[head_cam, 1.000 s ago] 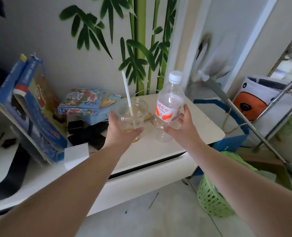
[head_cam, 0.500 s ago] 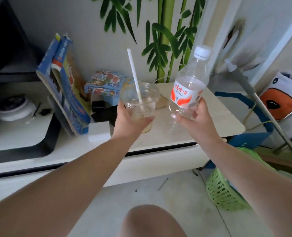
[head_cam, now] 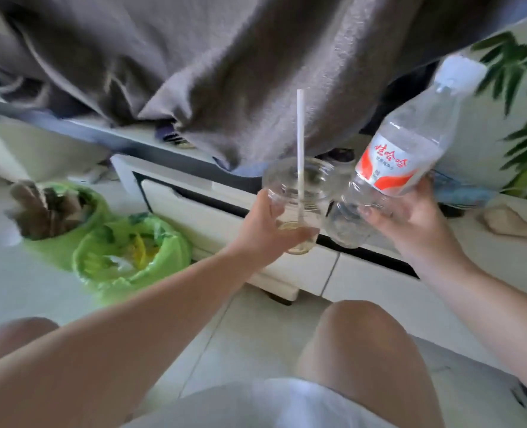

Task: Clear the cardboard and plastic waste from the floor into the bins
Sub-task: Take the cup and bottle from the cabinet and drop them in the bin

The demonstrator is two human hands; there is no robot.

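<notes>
Bins [head_cam: 132,257] in green liners stand on pale floor tiles [head_cam: 250,329].

The far bin [head_cam: 52,211] at middle left is smeared; its brown contents can't be identified. The grey cloth [head_cam: 225,72] (top edge) runs out of frame.

Left hand [head_cam: 263,225] grips clear plastic cup [head_cam: 297,199] from side, fingers curled round lower wall; white straw [head_cam: 300,149] stands upright in cup, thin yellowish residue at bottom. Right hand [head_cam: 416,219] grips clear plastic bottle [head_cam: 401,156] low on body, bottle tilted, white cap [head_cam: 459,72] toward upper right, red-and-white label facing camera. Cup and bottle close side by side, held above floor. Two green-lined bins on floor at left: nearer bin [head_cam: 132,251] holds mixed waste, farther bin [head_cam: 55,211] holds brownish pieces. Grey cloth [head_cam: 225,72] drapes over white cabinet [head_cam: 225,217] behind. Bare knee [head_cam: 358,329] below.
</notes>
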